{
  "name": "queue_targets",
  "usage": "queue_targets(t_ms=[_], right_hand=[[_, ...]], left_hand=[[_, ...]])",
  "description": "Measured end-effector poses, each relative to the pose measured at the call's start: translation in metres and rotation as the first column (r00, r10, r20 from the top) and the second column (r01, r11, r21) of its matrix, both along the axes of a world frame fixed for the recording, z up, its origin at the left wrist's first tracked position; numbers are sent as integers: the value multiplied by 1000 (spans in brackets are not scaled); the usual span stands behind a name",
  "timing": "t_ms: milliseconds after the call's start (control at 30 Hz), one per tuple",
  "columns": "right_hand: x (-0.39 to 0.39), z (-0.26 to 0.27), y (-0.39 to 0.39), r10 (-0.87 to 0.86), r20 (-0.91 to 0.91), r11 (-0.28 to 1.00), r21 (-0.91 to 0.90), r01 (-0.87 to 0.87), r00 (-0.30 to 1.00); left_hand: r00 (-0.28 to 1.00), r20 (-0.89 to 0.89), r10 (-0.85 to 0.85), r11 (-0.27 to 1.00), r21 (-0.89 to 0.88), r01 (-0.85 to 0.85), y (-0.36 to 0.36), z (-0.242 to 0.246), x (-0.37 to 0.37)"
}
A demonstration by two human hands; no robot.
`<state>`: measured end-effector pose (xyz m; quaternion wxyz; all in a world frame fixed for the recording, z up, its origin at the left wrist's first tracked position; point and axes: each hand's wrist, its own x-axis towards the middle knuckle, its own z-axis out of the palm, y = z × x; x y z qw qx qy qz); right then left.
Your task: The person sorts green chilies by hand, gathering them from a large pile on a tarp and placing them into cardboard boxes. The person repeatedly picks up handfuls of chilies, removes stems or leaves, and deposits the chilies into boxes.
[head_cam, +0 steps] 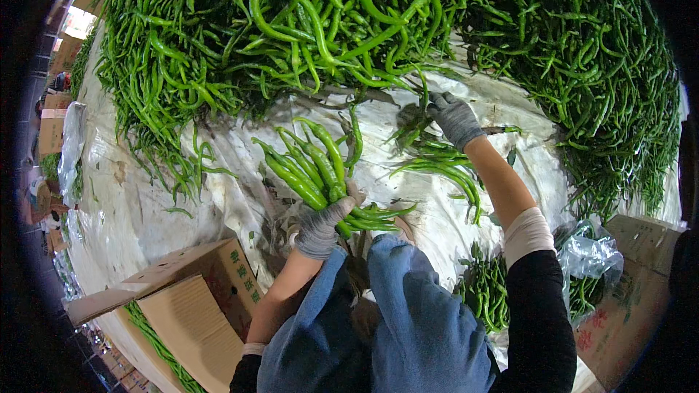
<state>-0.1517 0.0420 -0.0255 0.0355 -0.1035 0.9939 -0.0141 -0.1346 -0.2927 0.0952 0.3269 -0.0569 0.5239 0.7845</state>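
My left hand [322,229], in a grey glove, is closed around a bunch of long green chili peppers [308,166] near the middle of the view. My right hand [450,114], also gloved in grey, reaches forward at the near side of the large pepper heap [306,16]. Its fingertips are by a green pepper [423,87]; whether they grip it is hard to tell. Below that hand a loose group of thin peppers [450,169] lies on the whitish plastic sheet [535,174].
An open cardboard box [191,327] with green peppers stands at lower left. At lower right are a clear plastic bag [592,256] and another cardboard box [628,305]. A second pepper heap [595,76] rises at right. A small pepper pile [486,295] lies beside my right knee.
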Motion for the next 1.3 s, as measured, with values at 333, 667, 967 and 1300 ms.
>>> queue_targets(t_ms=[333, 667, 967, 1300], right_hand=[[-13, 33, -19, 32, 342, 992, 103, -72, 939], [105, 183, 23, -316, 623, 688, -368, 625, 716], [106, 149, -157, -93, 1, 785, -615, 74, 996], [108, 130, -107, -365, -90, 759, -605, 240, 927]], left_hand=[[989, -124, -78, 990, -126, 62, 5, 13, -5], [976, 197, -94, 995, 46, 87, 7, 2, -1], [866, 477, -151, 953, 304, -2, 20, 0, -6], [962, 271, 2, 986, 158, -47, 2, -30, -16]])
